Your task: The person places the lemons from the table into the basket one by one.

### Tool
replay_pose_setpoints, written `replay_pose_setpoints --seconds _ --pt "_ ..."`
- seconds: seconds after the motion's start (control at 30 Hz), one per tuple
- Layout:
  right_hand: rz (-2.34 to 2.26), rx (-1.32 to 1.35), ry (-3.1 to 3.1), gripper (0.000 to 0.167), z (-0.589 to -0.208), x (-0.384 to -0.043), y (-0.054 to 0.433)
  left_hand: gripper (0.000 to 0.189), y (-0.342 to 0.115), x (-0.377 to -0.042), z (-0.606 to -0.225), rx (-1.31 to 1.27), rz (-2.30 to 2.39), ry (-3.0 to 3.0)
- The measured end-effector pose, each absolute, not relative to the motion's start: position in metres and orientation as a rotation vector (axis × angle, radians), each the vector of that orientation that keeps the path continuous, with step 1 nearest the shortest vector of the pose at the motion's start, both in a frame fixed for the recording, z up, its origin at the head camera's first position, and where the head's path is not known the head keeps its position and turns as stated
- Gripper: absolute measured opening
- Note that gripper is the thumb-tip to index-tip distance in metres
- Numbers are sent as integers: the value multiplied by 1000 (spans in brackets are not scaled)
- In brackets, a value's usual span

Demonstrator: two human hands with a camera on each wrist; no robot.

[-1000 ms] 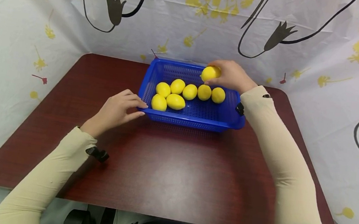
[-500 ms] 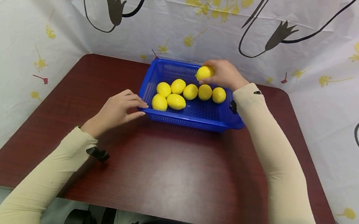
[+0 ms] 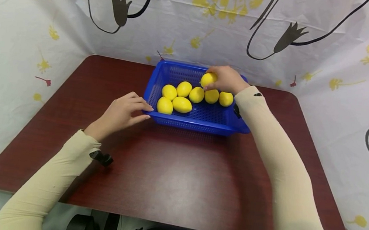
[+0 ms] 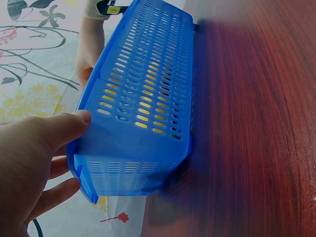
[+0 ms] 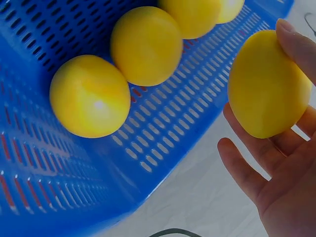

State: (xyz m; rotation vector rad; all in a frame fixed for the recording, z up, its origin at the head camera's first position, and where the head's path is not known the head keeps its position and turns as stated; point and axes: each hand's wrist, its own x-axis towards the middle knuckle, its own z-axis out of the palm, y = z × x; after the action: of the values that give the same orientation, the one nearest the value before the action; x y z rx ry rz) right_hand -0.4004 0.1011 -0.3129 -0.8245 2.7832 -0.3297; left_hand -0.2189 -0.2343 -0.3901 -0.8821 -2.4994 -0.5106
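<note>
A blue perforated plastic basket (image 3: 200,124) with several yellow lemons (image 3: 182,105) in it stands toward the back of the table. At its near left corner, my left hand (image 3: 123,110) grips the rim, the thumb lying against the outside in the left wrist view. Over the basket's back side, my right hand (image 3: 229,79) holds one lemon (image 3: 208,79) between thumb and fingers. This lemon (image 5: 269,84) is raised beside the rim in the right wrist view, apart from the row of lemons (image 5: 91,96) inside. In the head view it partly overlaps that row.
The dark red-brown table (image 3: 165,172) extends in front of the basket and to both sides. A white patterned cloth (image 3: 179,25) hangs close behind the basket and around the sides. A black device (image 3: 101,157) is strapped at the left wrist.
My right hand has moved left along the basket's back side with the lemon, then lowered a little. The left hand and the basket have stayed in place.
</note>
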Motion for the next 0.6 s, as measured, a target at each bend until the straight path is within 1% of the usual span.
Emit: replay_pose_setpoints --seconds 0.1,0.23,0.6 --pt "-277 -837 2771 65 -317 -403 100 24 -235 -219 -391 -883 -511 -2503" --pt "-236 -859 2765 65 -322 -407 98 24 -235 -220 -391 -880 -513 -2506" --pt "-199 -842 2735 61 -333 -409 92 25 -237 -221 -392 -877 -508 -2512"
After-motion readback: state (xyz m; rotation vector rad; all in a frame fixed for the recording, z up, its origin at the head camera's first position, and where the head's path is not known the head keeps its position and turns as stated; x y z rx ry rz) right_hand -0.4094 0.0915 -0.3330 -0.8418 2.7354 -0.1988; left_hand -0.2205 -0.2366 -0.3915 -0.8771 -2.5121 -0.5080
